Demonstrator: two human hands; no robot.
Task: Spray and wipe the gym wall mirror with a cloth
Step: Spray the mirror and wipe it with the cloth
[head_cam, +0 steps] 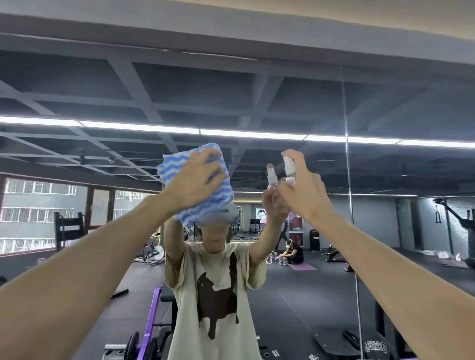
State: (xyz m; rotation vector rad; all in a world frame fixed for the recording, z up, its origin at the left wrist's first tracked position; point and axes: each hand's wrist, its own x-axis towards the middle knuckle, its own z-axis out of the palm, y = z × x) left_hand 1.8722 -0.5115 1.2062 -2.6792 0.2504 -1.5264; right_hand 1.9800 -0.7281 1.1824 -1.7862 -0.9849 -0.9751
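Note:
The wall mirror [344, 243] fills the view ahead and reflects the gym and me. My left hand [196, 179] presses a blue and white wavy-striped cloth [221, 200] flat against the glass, fingers spread over it. My right hand [304, 188] is raised beside it and grips a small clear spray bottle [288, 170] with a white nozzle, index finger arched over the top. The nozzle points at the glass, and the bottle's reflection shows just left of it.
A vertical seam [348, 174] between mirror panels runs just right of my right hand. The reflection shows a bench, weight plates, purple bars, windows at left and a person sitting on a mat far behind.

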